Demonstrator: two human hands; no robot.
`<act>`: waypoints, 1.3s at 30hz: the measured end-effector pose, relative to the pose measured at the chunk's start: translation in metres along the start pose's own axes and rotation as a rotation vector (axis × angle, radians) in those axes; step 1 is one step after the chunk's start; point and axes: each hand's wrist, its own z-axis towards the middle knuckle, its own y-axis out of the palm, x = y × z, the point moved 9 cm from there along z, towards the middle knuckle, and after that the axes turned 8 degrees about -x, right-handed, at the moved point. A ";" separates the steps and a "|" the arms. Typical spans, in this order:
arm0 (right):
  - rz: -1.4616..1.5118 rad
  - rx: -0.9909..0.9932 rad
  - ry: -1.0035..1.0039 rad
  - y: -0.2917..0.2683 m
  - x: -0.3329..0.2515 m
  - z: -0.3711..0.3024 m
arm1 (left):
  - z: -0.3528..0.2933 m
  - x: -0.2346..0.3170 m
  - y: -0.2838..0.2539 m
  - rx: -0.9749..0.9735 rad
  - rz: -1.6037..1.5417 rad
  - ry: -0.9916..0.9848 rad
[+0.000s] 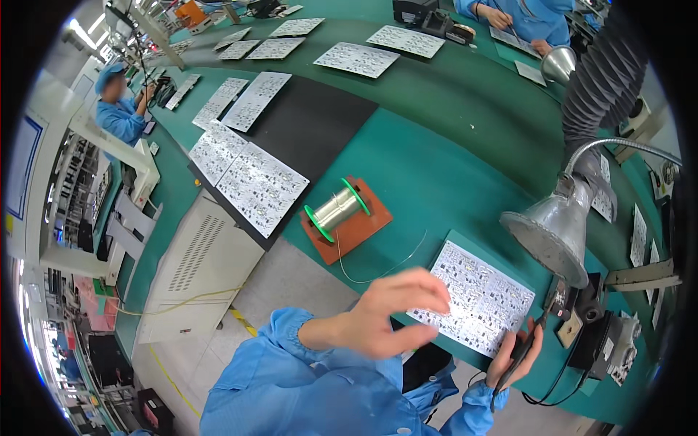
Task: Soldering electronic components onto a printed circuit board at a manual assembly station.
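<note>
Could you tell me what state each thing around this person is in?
Left hand: open, over the board's left edge.
Right hand: closed around a black tool.
Circuit board: lying flat, partly covered by hands.
Wire spool: on its side, partly unwound.
Red-brown stand: bearing the spool.
Metal hood: tilted, mouth downward.

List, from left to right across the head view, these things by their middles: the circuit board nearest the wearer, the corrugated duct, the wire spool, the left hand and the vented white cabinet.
Vented white cabinet, wire spool, left hand, circuit board, corrugated duct.
</note>
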 end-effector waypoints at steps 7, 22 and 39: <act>0.002 0.010 0.008 -0.002 0.004 -0.002 | 0.026 0.080 0.024 -0.401 -0.626 0.184; 0.021 -0.006 0.029 0.000 0.004 -0.001 | 0.043 0.102 0.034 -0.417 -0.665 0.429; 0.014 0.002 0.024 -0.002 -0.001 0.001 | 0.035 0.087 0.043 -0.431 -0.619 0.397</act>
